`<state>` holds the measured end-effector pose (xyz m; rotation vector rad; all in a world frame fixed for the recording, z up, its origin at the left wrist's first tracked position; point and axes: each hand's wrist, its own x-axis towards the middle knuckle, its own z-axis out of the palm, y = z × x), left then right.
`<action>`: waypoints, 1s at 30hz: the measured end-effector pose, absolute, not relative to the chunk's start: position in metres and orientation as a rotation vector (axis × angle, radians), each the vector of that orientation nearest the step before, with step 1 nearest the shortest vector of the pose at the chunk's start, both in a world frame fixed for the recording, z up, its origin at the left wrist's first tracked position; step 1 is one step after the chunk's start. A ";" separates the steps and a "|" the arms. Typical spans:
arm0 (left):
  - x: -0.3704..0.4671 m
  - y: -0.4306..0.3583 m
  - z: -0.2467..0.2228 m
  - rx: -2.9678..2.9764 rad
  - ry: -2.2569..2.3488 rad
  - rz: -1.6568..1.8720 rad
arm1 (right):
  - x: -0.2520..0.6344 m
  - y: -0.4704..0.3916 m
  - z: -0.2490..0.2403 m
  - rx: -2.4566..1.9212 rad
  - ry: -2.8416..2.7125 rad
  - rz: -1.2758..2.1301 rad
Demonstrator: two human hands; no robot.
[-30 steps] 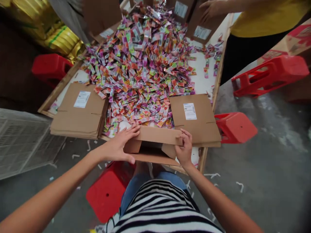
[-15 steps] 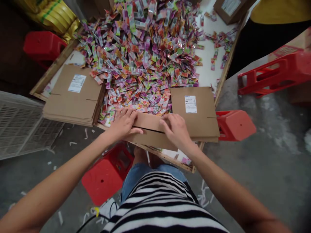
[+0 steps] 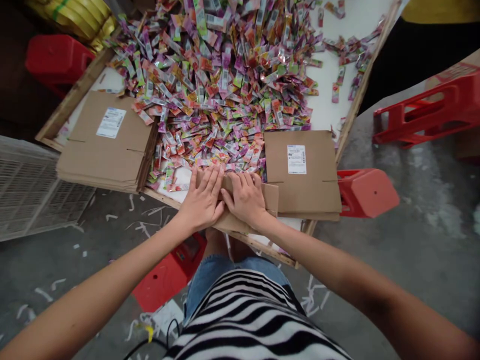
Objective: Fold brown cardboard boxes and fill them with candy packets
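hands: left hand (image 3: 203, 200) and right hand (image 3: 245, 199) now flat, fingers spread, side by side, gripping nothing
box (image 3: 270, 196): under both palms, flaps pressed shut since a second ago
beyond fingertips: candy pile (image 3: 225, 75)
right of hands: flat cardboard (image 3: 303, 175)

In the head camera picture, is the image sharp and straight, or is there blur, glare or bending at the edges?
Head view: the hands on the cardboard box are sharp; the table edge slants outward from wide-angle bending; the forearms blur near the bottom corners; the sachets show small shiny glints; light is even, shadows soft.
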<state>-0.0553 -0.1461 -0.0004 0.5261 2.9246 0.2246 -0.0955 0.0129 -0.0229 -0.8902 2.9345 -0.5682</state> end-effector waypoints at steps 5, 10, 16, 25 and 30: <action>-0.055 -0.141 0.002 0.529 2.954 0.216 | -0.091 0.012 -0.031 -0.881 2.973 -0.591; -0.056 -0.145 0.015 0.555 2.970 0.220 | -0.090 0.006 -0.003 -0.849 2.949 -0.631; -0.057 -0.176 0.028 0.455 2.945 0.279 | -0.092 0.023 0.022 -1.201 2.840 -0.435; -0.054 -0.156 0.043 0.239 3.034 0.158 | -0.079 0.033 -0.005 -1.338 2.747 -0.328; -0.053 -0.162 0.070 0.533 2.850 0.277 | -0.079 0.037 0.037 -1.342 2.707 -0.600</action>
